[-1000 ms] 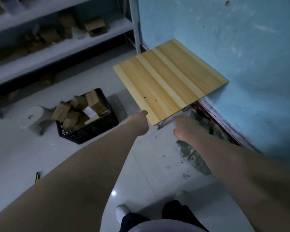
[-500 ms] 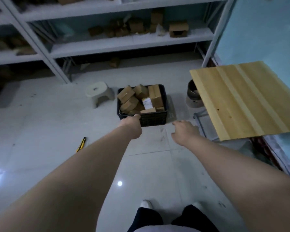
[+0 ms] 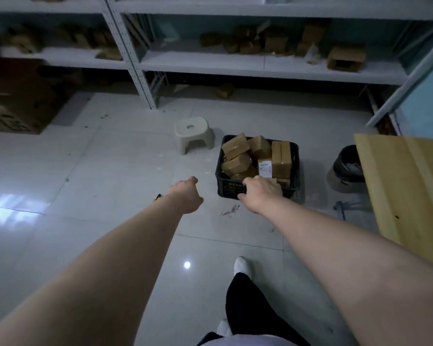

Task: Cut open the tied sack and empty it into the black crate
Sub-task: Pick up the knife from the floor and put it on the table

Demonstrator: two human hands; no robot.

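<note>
The black crate (image 3: 295, 156) stands on the tiled floor ahead, filled with several brown cardboard boxes (image 3: 235, 146). My right hand (image 3: 261, 192) hovers in front of the crate's near rim, fingers curled, holding nothing. My left hand (image 3: 185, 194) is a loose fist to the left of the crate, also with nothing in it. A yellow and black cutter (image 3: 157, 197) lies on the floor, mostly hidden behind my left wrist. The sack is out of view.
A small beige stool (image 3: 194, 133) sits left of the crate. A wooden folding table (image 3: 408, 186) fills the right edge, with a dark bin (image 3: 345, 168) beside it. Grey shelving (image 3: 235, 63) with boxes runs along the back. A large carton (image 3: 18, 101) sits far left.
My view has swung left, from the table and sack by the wall to the crate and shelves. Both hands stay out in front; the right one now hovers at the crate's near rim.
</note>
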